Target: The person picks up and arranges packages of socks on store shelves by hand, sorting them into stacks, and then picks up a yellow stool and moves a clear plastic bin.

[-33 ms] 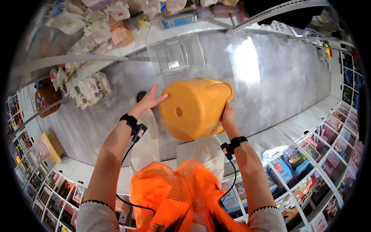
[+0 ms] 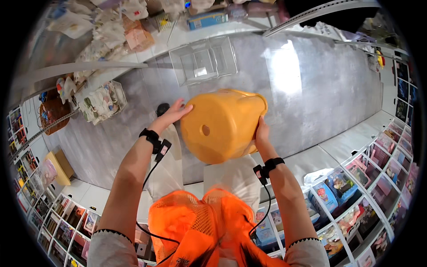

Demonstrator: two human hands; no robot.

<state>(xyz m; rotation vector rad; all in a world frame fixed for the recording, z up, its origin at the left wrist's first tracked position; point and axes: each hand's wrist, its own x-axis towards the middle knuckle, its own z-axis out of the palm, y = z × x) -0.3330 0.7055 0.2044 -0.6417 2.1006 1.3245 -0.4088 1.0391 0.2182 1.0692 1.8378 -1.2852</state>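
A yellow plastic stool [image 2: 222, 122] lies on its side in the air between my hands, above the floor. Its round seat, with a small hole in the middle, faces left and partly toward me, and its flared foot rim points right. My left hand [image 2: 172, 113] presses against the edge of the seat, fingers pointing away from me and partly hidden behind it. At the other end, my right hand [image 2: 263, 132] grips the foot rim with the thumb on the outside; its other fingers are hidden.
On the grey floor beyond the stool stands a clear, divided bin [image 2: 203, 62]. A white container of cloth items [image 2: 104, 102] and a brown basket [image 2: 54, 113] are at left. Shelves of packaged goods [image 2: 340, 191] curve round the lower right, and a laden shelf [image 2: 155, 49] runs along the far side.
The stool has shifted very slightly to the left, its seat turning a touch. Both hands stay on it in nearly the same places.
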